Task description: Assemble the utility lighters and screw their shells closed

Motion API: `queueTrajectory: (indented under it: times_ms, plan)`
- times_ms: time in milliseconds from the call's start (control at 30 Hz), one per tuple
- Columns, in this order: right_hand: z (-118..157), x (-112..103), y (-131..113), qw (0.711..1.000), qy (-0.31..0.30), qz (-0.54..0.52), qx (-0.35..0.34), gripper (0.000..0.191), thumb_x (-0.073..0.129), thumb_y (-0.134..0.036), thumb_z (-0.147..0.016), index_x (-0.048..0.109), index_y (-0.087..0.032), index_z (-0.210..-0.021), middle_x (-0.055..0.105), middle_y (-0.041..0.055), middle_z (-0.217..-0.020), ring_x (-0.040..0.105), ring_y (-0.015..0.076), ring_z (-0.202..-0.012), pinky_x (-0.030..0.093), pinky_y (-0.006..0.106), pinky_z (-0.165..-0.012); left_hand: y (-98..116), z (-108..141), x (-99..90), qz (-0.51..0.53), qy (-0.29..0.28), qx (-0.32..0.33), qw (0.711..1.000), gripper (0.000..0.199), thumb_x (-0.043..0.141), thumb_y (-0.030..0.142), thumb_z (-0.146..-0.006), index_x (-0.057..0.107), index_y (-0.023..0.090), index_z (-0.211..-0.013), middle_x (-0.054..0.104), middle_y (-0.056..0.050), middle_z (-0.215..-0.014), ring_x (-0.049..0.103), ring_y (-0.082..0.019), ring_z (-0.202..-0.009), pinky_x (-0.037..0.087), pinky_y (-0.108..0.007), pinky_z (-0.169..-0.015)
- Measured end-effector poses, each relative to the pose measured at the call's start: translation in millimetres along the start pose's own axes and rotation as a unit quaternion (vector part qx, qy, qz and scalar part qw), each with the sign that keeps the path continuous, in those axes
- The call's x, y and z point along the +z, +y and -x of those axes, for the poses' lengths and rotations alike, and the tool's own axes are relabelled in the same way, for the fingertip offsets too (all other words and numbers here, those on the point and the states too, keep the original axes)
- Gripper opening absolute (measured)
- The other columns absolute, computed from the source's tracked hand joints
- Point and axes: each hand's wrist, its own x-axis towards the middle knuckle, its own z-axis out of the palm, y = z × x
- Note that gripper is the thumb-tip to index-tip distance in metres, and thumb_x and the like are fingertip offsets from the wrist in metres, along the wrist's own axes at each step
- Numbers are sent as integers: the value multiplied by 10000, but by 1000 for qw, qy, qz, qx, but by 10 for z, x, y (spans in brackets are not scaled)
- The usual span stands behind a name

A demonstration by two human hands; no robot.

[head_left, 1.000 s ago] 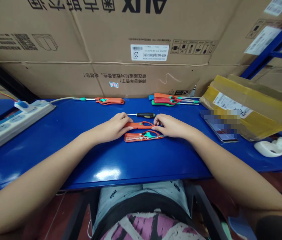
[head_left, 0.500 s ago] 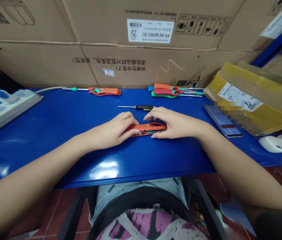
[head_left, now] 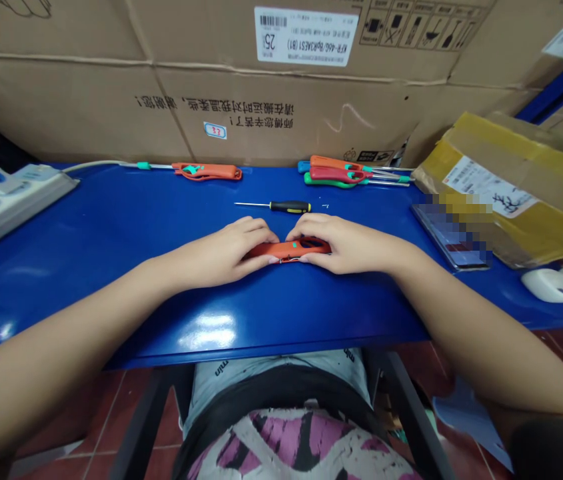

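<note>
An orange lighter (head_left: 281,251), the long-necked kind, lies across the middle of the view between both hands. Its two casing halves show a narrow gap along the near edge, with some inner parts visible there. My left hand (head_left: 234,250) grips its left end, thumb on the near side and fingers on the far side. My right hand (head_left: 338,243) pinches the right part by the trigger loop in the same way. Beyond the hands lies a screwdriver (head_left: 288,207) with a black and yellow handle, a tiny light-coloured piece (head_left: 326,206) beside its end.
At the back left is another orange lighter (head_left: 208,172); several coloured lighters (head_left: 334,175) are stacked further right. A power strip (head_left: 6,200) stands left. On the right are a phone (head_left: 444,240), a yellow-taped box (head_left: 536,153) and a white tape roll (head_left: 546,287). Large cartons (head_left: 86,113) line the back.
The lighter's halves have come closer together, and fewer inner parts show. My right fingers have closed down onto its casing. The view has tilted slightly.
</note>
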Motion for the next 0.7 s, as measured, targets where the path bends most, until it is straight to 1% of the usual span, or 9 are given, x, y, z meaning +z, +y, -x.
queueTrajectory:
  times_ms: [133, 300, 367, 500, 700]
  plan:
    - [-7, 7, 18, 1000, -1, -18, 9, 273, 647, -234, -892, 664, -184, -1160, 676, 101, -1167, 636, 249, -1076, 507, 407, -968, -32, 1, -7, 5, 2, 5, 1000, 363, 510, 439, -1003, 654, 181, -1214, 634, -100, -1144, 592, -246, -1061, 467, -373, -958]
    - [2, 0, 35, 1000, -6, -18, 0, 260, 649, -210, -882, 680, -209, -1141, 671, 80, -1145, 642, 237, -1058, 504, 394, -970, -53, 4, -22, 9, 5, 14, 1000, 352, 569, 423, -978, 688, 190, -1214, 663, -89, -1119, 623, -230, -1031, 484, -347, -929]
    - [0, -1, 40, 1000, -6, -26, 1, 258, 676, -236, -879, 686, -213, -1136, 670, 77, -1136, 641, 240, -1054, 501, 397, -970, -54, 5, -31, 11, 9, 16, 1000, 339, 587, 414, -969, 706, 193, -1198, 674, -84, -1104, 634, -226, -1014, 488, -343, -916]
    - [-11, 2, 35, 999, -6, -41, 11, 280, 748, -309, -859, 686, -208, -1113, 660, 73, -1110, 629, 236, -1021, 503, 385, -934, -68, 5, -39, 26, 22, 17, 999, 343, 637, 440, -941, 728, 198, -1166, 687, -74, -1079, 651, -214, -968, 499, -328, -876]
    - [-21, 15, 26, 999, -8, -35, 6, 325, 789, -313, -839, 666, -190, -1115, 631, 72, -1098, 602, 221, -989, 497, 363, -897, -73, 19, -65, 35, 33, 20, 999, 352, 720, 464, -879, 749, 210, -1121, 699, -51, -1028, 660, -194, -912, 500, -300, -814]
